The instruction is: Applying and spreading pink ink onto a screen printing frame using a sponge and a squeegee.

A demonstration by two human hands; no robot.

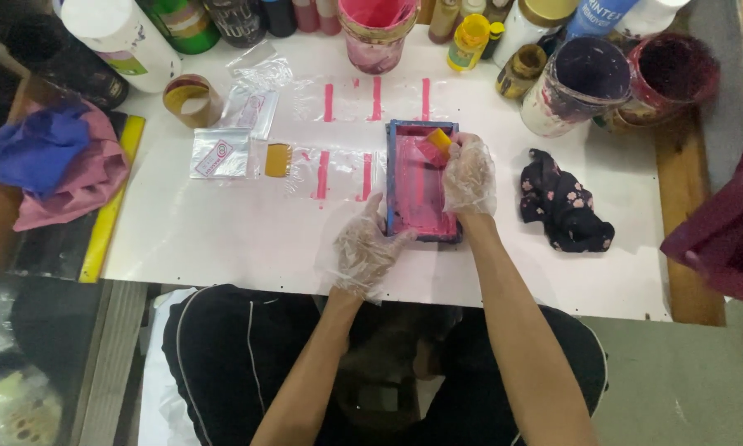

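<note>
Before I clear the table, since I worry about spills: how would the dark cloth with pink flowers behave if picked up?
The flowered cloth lies crumpled in soft folds, so it would likely go floppy and droop. It looks thin, so probably light. Lying flat on the white table, it should not roll or tip.

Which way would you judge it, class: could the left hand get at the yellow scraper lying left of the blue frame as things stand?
Probably yes. The left hand rests at the blue frame, and only bare table and flat plastic sheets lie between it and the yellow scraper.
</note>
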